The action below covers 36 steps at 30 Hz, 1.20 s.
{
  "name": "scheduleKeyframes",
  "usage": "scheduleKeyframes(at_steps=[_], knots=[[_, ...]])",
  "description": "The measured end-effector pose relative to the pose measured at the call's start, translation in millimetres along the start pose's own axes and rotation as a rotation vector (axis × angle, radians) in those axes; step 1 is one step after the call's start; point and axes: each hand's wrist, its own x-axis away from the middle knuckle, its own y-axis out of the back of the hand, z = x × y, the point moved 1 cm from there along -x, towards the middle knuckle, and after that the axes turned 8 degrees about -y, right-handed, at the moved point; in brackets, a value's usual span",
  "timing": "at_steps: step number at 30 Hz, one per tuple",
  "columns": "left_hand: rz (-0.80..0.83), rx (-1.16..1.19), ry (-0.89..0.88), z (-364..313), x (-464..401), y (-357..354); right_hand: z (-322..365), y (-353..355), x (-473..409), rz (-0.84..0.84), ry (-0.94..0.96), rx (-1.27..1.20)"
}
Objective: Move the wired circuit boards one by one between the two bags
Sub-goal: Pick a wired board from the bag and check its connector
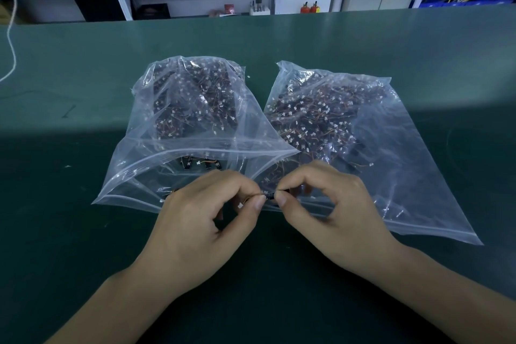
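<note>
Both hands, left hand (212, 220) and right hand (329, 204), pinch one wired circuit board (269, 195) between bag mouths; its wire could snag, likely dragging neighbours out.

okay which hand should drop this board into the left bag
Left, probably. The left hand already pinches the board with the right hand, and sits at the left bag mouth.
</note>
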Motion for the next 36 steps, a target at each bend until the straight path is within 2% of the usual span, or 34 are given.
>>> scheduleKeyframes(at_steps=[6,13,21,27,30,36], knots=[[-0.018,-0.031,-0.006,2.9,0.4,-1.0,-0.3,0.8,-1.1,-0.006,0.027,0.054],[-0.136,-0.094,0.041,7.0,-0.6,3.1,-7.1,1.8,-5.0,0.031,0.058,0.383],[0.004,-0.147,-0.071,8.9,0.0,-0.2,-7.3,7.2,-4.6,-0.128,0.114,0.291],[-0.005,-0.426,-0.145,8.5,-7.4,-2.1,-9.0,5.3,-3.9,-0.117,0.129,0.262],[0.053,-0.517,-0.19,5.8,-9.3,-6.6,-9.2,5.0,-3.1,-0.11,0.118,0.254],[0.179,-0.504,-0.164,4.6,-3.6,-9.4,-7.4,3.8,-2.3,-0.088,0.105,0.24]])
